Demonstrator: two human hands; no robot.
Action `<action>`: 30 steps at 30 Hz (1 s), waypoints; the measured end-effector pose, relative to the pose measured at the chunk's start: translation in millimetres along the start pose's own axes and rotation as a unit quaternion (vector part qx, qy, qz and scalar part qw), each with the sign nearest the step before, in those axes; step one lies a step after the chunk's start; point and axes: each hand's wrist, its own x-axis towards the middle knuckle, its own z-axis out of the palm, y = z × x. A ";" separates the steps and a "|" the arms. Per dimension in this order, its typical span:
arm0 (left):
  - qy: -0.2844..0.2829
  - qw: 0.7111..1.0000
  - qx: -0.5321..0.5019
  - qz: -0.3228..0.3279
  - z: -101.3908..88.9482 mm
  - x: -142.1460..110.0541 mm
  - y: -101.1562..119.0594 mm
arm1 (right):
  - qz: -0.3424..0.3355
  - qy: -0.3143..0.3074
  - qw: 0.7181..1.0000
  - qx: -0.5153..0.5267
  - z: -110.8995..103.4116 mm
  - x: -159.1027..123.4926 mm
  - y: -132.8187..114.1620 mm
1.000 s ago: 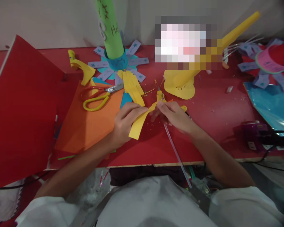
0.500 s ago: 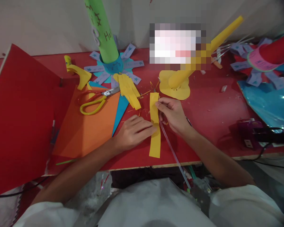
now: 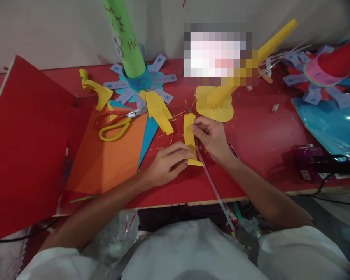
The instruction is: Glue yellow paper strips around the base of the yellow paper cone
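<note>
A yellow paper strip stands between my hands, its lower end bent up or curled. My left hand pinches the strip near that lower end. At its upper right edge, the thumb and fingers of my right hand grip the strip. A clear, thin stick slants from under my right hand past the table's front edge; I cannot tell whether the hand holds it too. To the left, a small pile of yellow strips lies beside red-and-yellow-handled scissors.
Orange paper lies at left by a raised red board. Behind stand a green paper tube and a yellow paper cone on a flower-shaped base. At right are a purple box with a cable and blue plastic wrap.
The lower part of the yellow strip, flat before, is now folded up in my left hand's fingers. My right hand stays at the strip's upper end.
</note>
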 end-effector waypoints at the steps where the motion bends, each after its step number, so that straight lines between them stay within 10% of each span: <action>1: 0.009 1.000 -0.011 -0.018 0.0 0.8 -0.1 | 0.000 -0.009 1.000 0.000 0.1 -0.7 -1.2; 10: 0.124 0.966 -0.037 -0.225 3.3 1.4 -11.5 | -0.015 -0.033 0.999 -0.008 2.9 -3.8 -5.2; 30: 0.159 0.943 -0.075 -0.281 6.7 1.2 -17.1 | -0.002 -0.066 0.997 -0.027 2.8 -5.5 -4.1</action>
